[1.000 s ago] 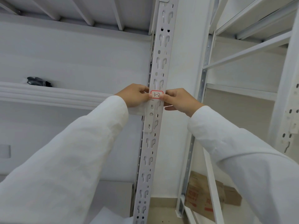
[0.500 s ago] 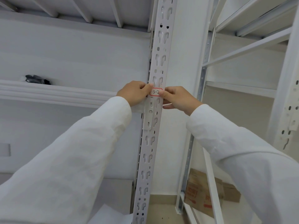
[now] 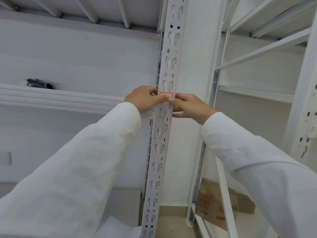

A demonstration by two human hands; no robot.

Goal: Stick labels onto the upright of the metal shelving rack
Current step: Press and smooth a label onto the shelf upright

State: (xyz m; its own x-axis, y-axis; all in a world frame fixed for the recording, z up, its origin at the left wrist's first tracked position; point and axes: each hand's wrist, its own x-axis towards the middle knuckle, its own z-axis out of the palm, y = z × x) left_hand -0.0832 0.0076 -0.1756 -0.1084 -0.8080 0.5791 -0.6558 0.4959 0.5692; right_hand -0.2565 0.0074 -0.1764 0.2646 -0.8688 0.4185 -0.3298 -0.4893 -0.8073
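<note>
The white slotted upright of the metal rack runs up the middle of the view. A small white label with a red border sits on its face at about shoulder height. My left hand comes in from the left, and its thumb lies flat across the label and covers most of the writing. My right hand comes in from the right, and its fingertip touches the label's lower right corner. Both arms wear white sleeves.
A white shelf beam joins the upright on the left, with a black object lying on that shelf. A second white rack stands at the right. Cardboard boxes sit on the floor behind the upright. White paper lies low down.
My left thumb has slid to the right over the label and now hides its writing. My right fingertip has shifted to the label's lower right corner.
</note>
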